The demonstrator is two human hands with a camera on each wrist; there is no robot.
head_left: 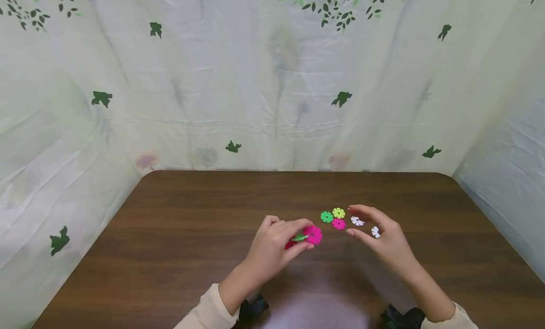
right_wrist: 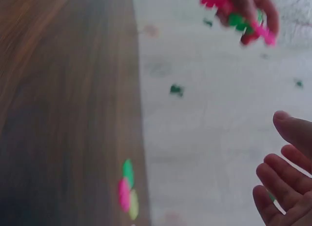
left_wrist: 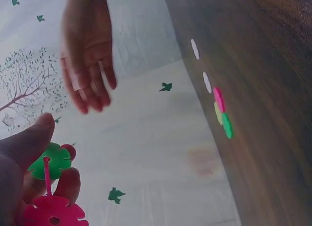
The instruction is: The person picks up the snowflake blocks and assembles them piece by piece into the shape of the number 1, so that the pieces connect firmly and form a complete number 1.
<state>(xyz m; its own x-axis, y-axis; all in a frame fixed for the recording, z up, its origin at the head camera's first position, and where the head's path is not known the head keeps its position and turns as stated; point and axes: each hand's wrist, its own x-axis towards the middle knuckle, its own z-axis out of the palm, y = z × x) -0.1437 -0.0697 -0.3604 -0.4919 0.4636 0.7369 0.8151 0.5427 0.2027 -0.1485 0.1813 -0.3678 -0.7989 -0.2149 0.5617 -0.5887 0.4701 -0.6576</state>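
Note:
My left hand (head_left: pixel 274 246) pinches a small cluster of joined plastic interlocking discs above the table. A pink disc (head_left: pixel 313 235) sticks out beyond the fingertips, and a green disc (left_wrist: pixel 51 161) is slotted with pink ones in the left wrist view. Some red shows behind the fingers, mostly hidden. To the right, my right hand (head_left: pixel 389 239) holds nothing, its thumb and fingers spread apart. Between and beyond the hands lie loose notched discs: green (head_left: pixel 326 217), yellow (head_left: pixel 338 213) and pink (head_left: pixel 338 224) side by side, with a white disc (head_left: pixel 356 221) and another white disc (head_left: pixel 375 232) near the right hand.
The brown wooden table (head_left: pixel 204 201) has rounded far corners. Behind it and at both sides hangs a pale curtain (head_left: pixel 255 83) printed with leaves and green birds. Dark wrist devices show below both hands near the front.

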